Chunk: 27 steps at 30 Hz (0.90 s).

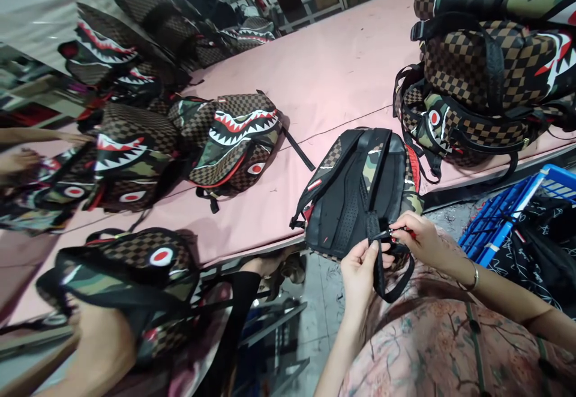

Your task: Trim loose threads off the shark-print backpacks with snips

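A black-backed backpack (344, 202) with checkered and camouflage sides lies at the table's near edge, straps facing up. My left hand (361, 265) pinches its black webbing strap (380, 274) near the bottom of a shoulder strap; the webbing hangs in a loop below the fingers. Close to it on the right, my right hand (416, 238) is closed around a small dark pointed tool (382, 235) with a bit of red showing. Its tip reaches the strap just above my left thumb. My fingers partly cover the tool, so its exact kind is unclear.
Shark-mouth backpacks (243, 139) lie along the pink table (342, 67), with more stacked at the right (486, 67). A blue crate (499, 217) holding dark bags stands at my right. A co-worker's arm (99, 343) handles a backpack (135, 265) at lower left; another person's hands show far left.
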{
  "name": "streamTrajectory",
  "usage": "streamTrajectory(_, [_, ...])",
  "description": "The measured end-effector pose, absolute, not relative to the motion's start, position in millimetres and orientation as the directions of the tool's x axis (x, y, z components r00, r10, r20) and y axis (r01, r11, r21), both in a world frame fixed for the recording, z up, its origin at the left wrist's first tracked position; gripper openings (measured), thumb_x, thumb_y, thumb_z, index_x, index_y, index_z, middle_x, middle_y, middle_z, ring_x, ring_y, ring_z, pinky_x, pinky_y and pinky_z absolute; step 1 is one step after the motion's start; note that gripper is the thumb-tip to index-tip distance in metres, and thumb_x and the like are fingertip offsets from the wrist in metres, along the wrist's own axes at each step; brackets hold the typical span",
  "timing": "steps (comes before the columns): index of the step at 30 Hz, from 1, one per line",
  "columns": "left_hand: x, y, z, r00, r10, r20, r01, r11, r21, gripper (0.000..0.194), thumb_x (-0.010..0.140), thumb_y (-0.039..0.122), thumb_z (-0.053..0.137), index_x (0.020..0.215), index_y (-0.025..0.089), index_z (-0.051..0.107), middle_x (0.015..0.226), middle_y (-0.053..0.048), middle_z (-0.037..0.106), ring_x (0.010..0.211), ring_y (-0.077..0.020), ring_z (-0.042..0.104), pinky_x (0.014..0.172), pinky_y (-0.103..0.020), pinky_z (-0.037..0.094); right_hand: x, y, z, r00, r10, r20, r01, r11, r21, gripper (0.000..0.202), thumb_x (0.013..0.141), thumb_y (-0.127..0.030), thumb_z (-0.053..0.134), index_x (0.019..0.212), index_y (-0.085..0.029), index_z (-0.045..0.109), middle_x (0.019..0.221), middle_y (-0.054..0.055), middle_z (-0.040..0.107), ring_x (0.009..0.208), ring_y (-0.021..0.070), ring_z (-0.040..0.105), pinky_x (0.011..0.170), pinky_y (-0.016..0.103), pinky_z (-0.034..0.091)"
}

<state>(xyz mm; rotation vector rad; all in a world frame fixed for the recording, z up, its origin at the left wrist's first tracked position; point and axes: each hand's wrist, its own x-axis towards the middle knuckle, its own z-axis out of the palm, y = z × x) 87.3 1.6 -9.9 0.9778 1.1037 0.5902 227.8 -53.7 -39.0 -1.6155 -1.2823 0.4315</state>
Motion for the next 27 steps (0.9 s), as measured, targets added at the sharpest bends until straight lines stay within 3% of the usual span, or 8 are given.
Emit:
streamTrajectory(7, [89.6, 2.5, -7.8, 0.440, 0.758, -0.481, -0.009, 0.539, 0.842, 0.023, 0.066, 0.031, 0.068, 0.077, 0.011, 0.063, 0.056, -0.001, 0.061, 0.040, -0.0071, 0.050, 0.041, -0.018, 0.041, 228.3, -52.3, -32.7, 0.394, 0.889, 0.235, 0.460, 0.031, -0.888, 0.011, 0.082, -0.023, 0.050, 0.077, -0.019, 0.059, 0.076, 0.004, 0.059, 0.073, 0.0159, 0.054, 0.065, 0.028, 0.040])
streamTrajectory(11, [85.7, 7.6, -5.1, 0.681, 0.514, -0.521, -0.210, 0.819, 0.534, 0.016, 0.068, 0.024, 0.066, 0.075, 0.012, 0.059, 0.046, 0.008, 0.041, 0.031, 0.0010, 0.029, 0.032, -0.010, 0.026, 231.0, -44.5, -37.9, 0.502, 0.864, 0.019, 0.055, -0.010, -0.998, 0.014, 0.082, -0.029, 0.047, 0.084, -0.019, 0.057, 0.080, 0.002, 0.059, 0.075, 0.0143, 0.054, 0.068, 0.026, 0.042])
streamTrajectory(14, [84.7, 8.3, -6.0, 0.814, 0.327, -0.480, -0.161, 0.921, 0.353, 0.012, 0.071, 0.021, 0.062, 0.076, 0.011, 0.056, 0.046, 0.010, 0.031, 0.029, 0.0031, 0.018, 0.029, -0.008, 0.018, 227.9, -36.7, -41.5, 0.367, 0.923, -0.117, -0.180, -0.053, -0.982, 0.017, 0.074, -0.034, 0.056, 0.082, -0.018, 0.055, 0.075, 0.001, 0.057, 0.068, 0.0128, 0.053, 0.061, 0.024, 0.042])
streamTrajectory(17, [87.5, 3.0, -8.6, 0.795, 0.339, -0.503, -0.108, 0.894, 0.434, 0.018, 0.073, 0.026, 0.061, 0.085, 0.013, 0.057, 0.051, 0.006, 0.045, 0.028, 0.0020, 0.027, 0.029, -0.009, 0.024, 223.7, -30.4, -42.8, 0.269, 0.936, -0.226, -0.288, -0.146, -0.947, 0.025, 0.070, -0.040, 0.060, 0.066, -0.018, 0.049, 0.056, -0.004, 0.048, 0.050, 0.0092, 0.044, 0.048, 0.022, 0.036])
streamTrajectory(21, [90.4, -4.0, -12.2, 0.514, 0.690, -0.509, -0.124, 0.647, 0.752, 0.034, 0.064, 0.030, 0.071, 0.092, 0.015, 0.058, 0.074, -0.003, 0.067, 0.051, -0.0105, 0.060, 0.046, -0.020, 0.048, 223.0, -26.2, -42.7, 0.365, 0.895, -0.257, -0.286, -0.155, -0.946, 0.033, 0.065, -0.044, 0.066, 0.063, -0.018, 0.044, 0.054, -0.006, 0.040, 0.049, 0.0076, 0.039, 0.047, 0.021, 0.033])
streamTrajectory(25, [89.3, -2.9, -10.8, 0.350, 0.761, -0.546, -0.057, 0.599, 0.799, 0.037, 0.059, 0.031, 0.074, 0.087, 0.011, 0.063, 0.068, -0.007, 0.070, 0.058, -0.0175, 0.066, 0.057, -0.028, 0.054, 226.5, -31.2, -39.3, 0.397, 0.911, -0.112, -0.113, -0.073, -0.991, 0.024, 0.072, -0.036, 0.061, 0.085, -0.019, 0.052, 0.073, -0.001, 0.052, 0.068, 0.0126, 0.051, 0.062, 0.024, 0.042])
streamTrajectory(27, [89.2, -1.0, -7.7, 0.341, 0.748, -0.570, -0.069, 0.624, 0.778, 0.038, 0.058, 0.033, 0.074, 0.087, 0.011, 0.063, 0.069, -0.008, 0.071, 0.055, -0.0180, 0.066, 0.055, -0.029, 0.054, 229.9, -38.1, -37.8, 0.472, 0.880, 0.041, 0.100, -0.008, -0.995, 0.021, 0.078, -0.028, 0.053, 0.098, -0.021, 0.053, 0.087, 0.003, 0.055, 0.081, 0.0155, 0.053, 0.073, 0.029, 0.043])
